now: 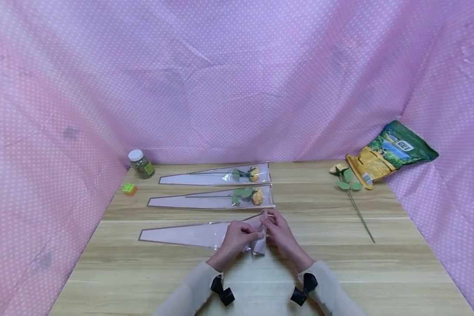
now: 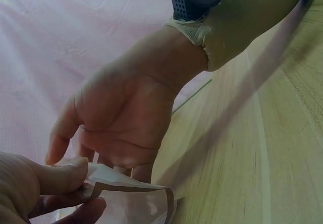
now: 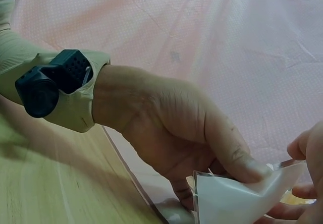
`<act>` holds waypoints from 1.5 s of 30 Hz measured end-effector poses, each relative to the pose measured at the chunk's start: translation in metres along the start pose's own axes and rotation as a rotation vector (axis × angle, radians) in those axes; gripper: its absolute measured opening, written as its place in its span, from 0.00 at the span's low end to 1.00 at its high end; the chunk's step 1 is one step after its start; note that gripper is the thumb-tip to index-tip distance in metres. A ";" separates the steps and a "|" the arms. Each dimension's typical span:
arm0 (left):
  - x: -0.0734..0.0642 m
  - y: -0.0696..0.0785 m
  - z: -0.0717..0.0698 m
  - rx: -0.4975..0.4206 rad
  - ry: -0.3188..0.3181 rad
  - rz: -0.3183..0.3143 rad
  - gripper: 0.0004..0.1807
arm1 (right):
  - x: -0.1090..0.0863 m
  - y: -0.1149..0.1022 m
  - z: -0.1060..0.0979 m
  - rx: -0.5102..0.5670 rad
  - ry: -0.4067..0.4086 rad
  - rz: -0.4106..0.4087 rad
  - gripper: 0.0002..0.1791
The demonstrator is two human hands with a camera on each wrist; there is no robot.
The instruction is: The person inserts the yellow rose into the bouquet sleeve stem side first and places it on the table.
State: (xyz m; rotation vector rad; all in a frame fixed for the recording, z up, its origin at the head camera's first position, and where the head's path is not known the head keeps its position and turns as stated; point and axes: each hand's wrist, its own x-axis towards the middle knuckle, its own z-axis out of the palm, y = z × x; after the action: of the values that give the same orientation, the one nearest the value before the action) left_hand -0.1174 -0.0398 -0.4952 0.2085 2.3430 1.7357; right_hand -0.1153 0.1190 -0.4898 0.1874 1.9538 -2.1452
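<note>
Nearest me lies a tapered flower sleeve (image 1: 181, 234), pale with a brown border and a shiny clear film. Its wide right end is lifted and bent between my two hands. My left hand (image 1: 237, 239) pinches this end with thumb and fingers, as the left wrist view shows at the sleeve's edge (image 2: 133, 188). My right hand (image 1: 281, 237) holds the same end at its far corner, thumb toward the left hand. In the right wrist view the white face of the sleeve (image 3: 227, 201) bulges between both hands. No flower shows inside this sleeve.
Behind it lie two similar sleeves (image 1: 170, 201), (image 1: 177, 179), each with a yellow rose. A loose yellow rose (image 1: 349, 186) is at the right, beside a green and yellow bag (image 1: 395, 153). A white-lidded jar (image 1: 142, 166) and a small green-orange block (image 1: 129, 189) stand at left.
</note>
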 end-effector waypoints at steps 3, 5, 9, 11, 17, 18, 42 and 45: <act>0.000 0.000 0.000 -0.012 -0.001 -0.006 0.11 | 0.000 0.000 -0.001 -0.003 0.011 0.008 0.22; 0.000 -0.001 0.000 -0.014 -0.001 -0.020 0.11 | 0.001 0.001 -0.002 -0.004 0.013 0.013 0.21; 0.000 -0.001 0.000 -0.022 0.000 -0.044 0.10 | 0.002 0.003 -0.006 -0.002 0.010 0.025 0.20; -0.001 0.000 -0.001 -0.026 -0.001 -0.057 0.09 | 0.002 0.004 -0.009 -0.004 0.011 0.027 0.20; -0.001 0.001 -0.002 -0.025 0.004 -0.068 0.11 | 0.002 0.005 -0.016 -0.011 0.011 0.027 0.20; -0.001 0.001 -0.002 -0.025 0.006 -0.068 0.11 | 0.003 0.005 -0.018 -0.015 0.011 0.026 0.20; 0.001 0.003 0.003 -0.116 0.107 -0.059 0.08 | 0.009 0.002 -0.049 -0.146 0.010 0.026 0.10; 0.001 0.004 0.003 -0.122 0.115 -0.053 0.08 | 0.009 0.001 -0.049 -0.167 0.014 0.019 0.10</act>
State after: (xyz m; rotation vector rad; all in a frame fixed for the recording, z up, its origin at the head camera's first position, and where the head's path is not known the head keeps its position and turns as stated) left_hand -0.1174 -0.0356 -0.4924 0.0276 2.2865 1.9046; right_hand -0.1263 0.1673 -0.4979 0.1907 2.1180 -1.9622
